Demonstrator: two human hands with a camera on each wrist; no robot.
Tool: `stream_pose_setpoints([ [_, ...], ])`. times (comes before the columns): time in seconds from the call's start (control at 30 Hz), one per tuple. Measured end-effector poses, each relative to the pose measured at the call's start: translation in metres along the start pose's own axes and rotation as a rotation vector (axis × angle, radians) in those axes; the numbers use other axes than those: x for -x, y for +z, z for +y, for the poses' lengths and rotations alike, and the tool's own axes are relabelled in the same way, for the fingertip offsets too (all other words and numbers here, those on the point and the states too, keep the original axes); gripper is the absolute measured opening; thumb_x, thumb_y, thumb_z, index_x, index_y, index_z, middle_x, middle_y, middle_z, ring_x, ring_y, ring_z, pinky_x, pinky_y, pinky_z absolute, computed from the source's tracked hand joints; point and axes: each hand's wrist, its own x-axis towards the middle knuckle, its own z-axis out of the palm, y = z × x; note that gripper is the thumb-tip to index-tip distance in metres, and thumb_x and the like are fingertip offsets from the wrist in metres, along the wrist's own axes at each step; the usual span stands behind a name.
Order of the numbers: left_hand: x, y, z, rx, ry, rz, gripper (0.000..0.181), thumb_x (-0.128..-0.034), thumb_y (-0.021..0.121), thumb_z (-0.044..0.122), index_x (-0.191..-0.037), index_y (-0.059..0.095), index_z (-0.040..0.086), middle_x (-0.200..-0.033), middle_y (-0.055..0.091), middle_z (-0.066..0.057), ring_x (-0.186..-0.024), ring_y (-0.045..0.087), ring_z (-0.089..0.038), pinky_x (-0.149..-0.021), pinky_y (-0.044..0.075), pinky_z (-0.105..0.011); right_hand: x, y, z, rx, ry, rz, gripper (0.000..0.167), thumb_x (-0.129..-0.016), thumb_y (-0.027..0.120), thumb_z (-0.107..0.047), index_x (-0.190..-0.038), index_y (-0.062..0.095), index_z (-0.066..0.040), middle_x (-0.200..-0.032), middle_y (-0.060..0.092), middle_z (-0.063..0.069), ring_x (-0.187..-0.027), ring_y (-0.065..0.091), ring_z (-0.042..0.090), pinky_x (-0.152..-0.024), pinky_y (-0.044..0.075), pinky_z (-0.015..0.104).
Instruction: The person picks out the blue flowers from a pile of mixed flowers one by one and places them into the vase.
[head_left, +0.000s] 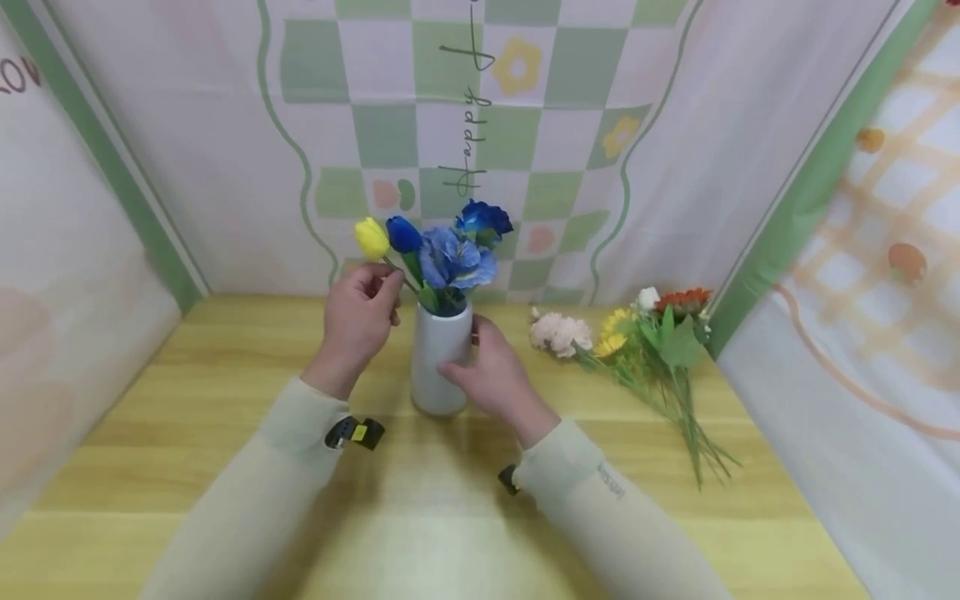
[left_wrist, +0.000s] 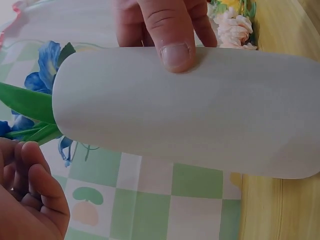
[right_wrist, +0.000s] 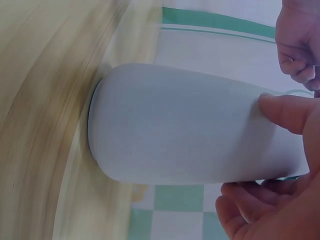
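Observation:
A white vase point(head_left: 437, 362) stands upright on the wooden table, with a yellow tulip point(head_left: 372, 239), a dark blue tulip point(head_left: 404, 234), a pale blue ruffled flower point(head_left: 456, 260) and a deep blue flower point(head_left: 483, 218) at its mouth. Left of the rim, my left hand point(head_left: 360, 315) pinches the yellow tulip's stem between thumb and fingers, just below the bloom. My right hand point(head_left: 495, 371) grips the vase's upper right side, its thumb on the near face, as the right wrist view also shows. Green leaves point(left_wrist: 30, 102) come out of the vase mouth in the left wrist view.
At the right of the table point(head_left: 225, 467) lies a loose bunch: a pale pink flower point(head_left: 561, 333), yellow flowers point(head_left: 613, 332), a white bud point(head_left: 647, 299) and an orange-red flower point(head_left: 684, 300), stems toward the front. A checked cloth point(head_left: 442, 67) hangs behind; cloth walls flank both sides.

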Motion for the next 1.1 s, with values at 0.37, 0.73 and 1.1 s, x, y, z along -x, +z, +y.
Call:
stream_pose_setpoints([
  [0.37, -0.004, 0.000, 0.005, 0.030, 0.004, -0.028, 0.028, -0.1018, 0.059, 0.032, -0.115, 0.067, 0.009, -0.083, 0.059, -0.012, -0.064, 0.059, -0.026, -0.053, 0.052, -0.030, -0.003, 0.010, -0.006, 0.058, -0.031, 0.085, 0.082, -0.079, 0.084, -0.028, -0.143, 0.041, 0.000, -0.128, 0.045, 0.014, -0.111, 0.053, 0.027, -0.096, 0.048, 0.048],
  [0.73, 0.000, 0.007, -0.005, 0.043, -0.050, -0.050, 0.023, -0.1015, 0.060, 0.029, -0.110, 0.066, 0.008, -0.084, 0.060, -0.013, -0.064, 0.059, -0.026, -0.054, 0.053, -0.031, 0.004, 0.013, -0.001, 0.075, 0.020, 0.074, 0.085, -0.078, 0.085, -0.030, -0.143, 0.040, 0.001, -0.128, 0.045, 0.016, -0.112, 0.053, 0.029, -0.098, 0.047, 0.048],
  [1.1, 0.010, -0.008, -0.013, -0.042, -0.062, -0.098, 0.031, -0.1034, 0.053, 0.034, -0.118, 0.066, 0.010, -0.088, 0.061, -0.012, -0.068, 0.060, -0.027, -0.058, 0.054, -0.032, -0.003, 0.001, 0.016, 0.157, -0.014, -0.024, 0.114, -0.077, 0.082, -0.053, -0.155, 0.020, 0.002, -0.152, 0.030, 0.024, -0.135, 0.038, 0.036, -0.111, 0.033, 0.049],
])
